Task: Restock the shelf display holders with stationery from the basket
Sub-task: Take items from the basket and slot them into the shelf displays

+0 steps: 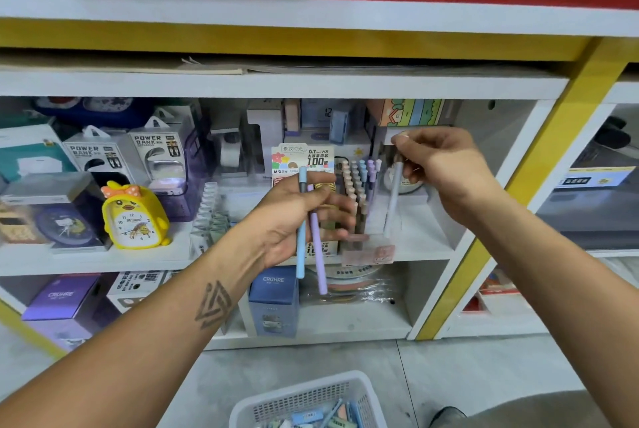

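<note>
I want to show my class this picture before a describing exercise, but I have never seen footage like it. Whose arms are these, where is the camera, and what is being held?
There is no machine: a person wears a camera on the head, looking forward and down at their own arms. The left hand holds a blue pen and a purple pen. The right hand pinches a pale pen upright over the pen display holder on the shelf. Beside it stand a yellow chick clock and boxed goods. On the floor, a white basket holds more stationery.
</note>
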The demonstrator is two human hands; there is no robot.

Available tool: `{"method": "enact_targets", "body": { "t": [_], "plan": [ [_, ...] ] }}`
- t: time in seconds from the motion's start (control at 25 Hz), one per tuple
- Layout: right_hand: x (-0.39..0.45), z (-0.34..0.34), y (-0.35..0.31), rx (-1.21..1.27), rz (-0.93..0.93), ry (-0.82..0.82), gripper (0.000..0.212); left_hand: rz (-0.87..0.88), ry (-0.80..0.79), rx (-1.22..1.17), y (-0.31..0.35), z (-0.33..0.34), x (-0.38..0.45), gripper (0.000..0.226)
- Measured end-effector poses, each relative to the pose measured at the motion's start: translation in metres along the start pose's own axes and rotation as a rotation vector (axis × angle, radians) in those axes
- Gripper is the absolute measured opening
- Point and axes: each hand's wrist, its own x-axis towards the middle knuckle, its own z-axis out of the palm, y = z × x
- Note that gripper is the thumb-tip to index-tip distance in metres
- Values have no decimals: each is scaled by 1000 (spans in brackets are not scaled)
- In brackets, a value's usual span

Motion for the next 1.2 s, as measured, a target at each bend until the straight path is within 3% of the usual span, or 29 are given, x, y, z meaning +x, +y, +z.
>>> {"method": "enact_targets", "body": {
  "t": [0.12, 0.28, 0.48, 0.76, 0.96, 1.04, 1.2],
  "plan": [
    [3, -3, 10, -223, -97, 43, 13, -25, 112, 45, -1, 4, 6, 6],
    [7, -2, 29, -481, -311, 49, 10, -156, 33, -105, -1, 11, 5, 9],
    [13, -2, 49, -660, -438, 11, 10, -134, 32, -80, -5, 9, 6, 19],
    [15, 5, 59, -765, -376, -77, 11, -94, -3, -16, -7, 6, 5, 24],
    [23, 9, 58, -735, -379, -50, 11, -137, -40, 39, -6, 5, -1, 32],
    [26, 13, 61, -912, -378, -55, 25, -143, -29, 34, -4, 5, -2, 33],
    [25, 19, 59, -1154, -140, -167, 56, -166, -68, -27, -3, 5, -2, 35]
  ]
}}
